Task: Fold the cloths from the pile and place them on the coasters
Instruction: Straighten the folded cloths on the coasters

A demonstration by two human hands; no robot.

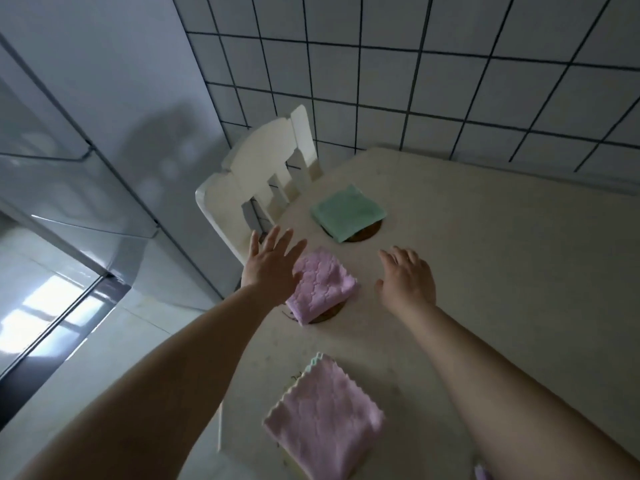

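Folded pink cloth (322, 285) set on a coaster (329, 311) mid-bench, overhanging it toward 7 o'clock. Folded green cloth (348, 211) on a second coaster (365, 233) at 1 o'clock. Remaining pile (325, 420) at 6 o'clock, near edge. Two placed; pile left. Left hand (270, 268) fingers spread, beside the pink cloth, holding nothing. Right hand (408, 277) relaxed, empty, at 3 o'clock. Bench (502, 254) bare toward 3 o'clock; chair (256, 174) close at 11.
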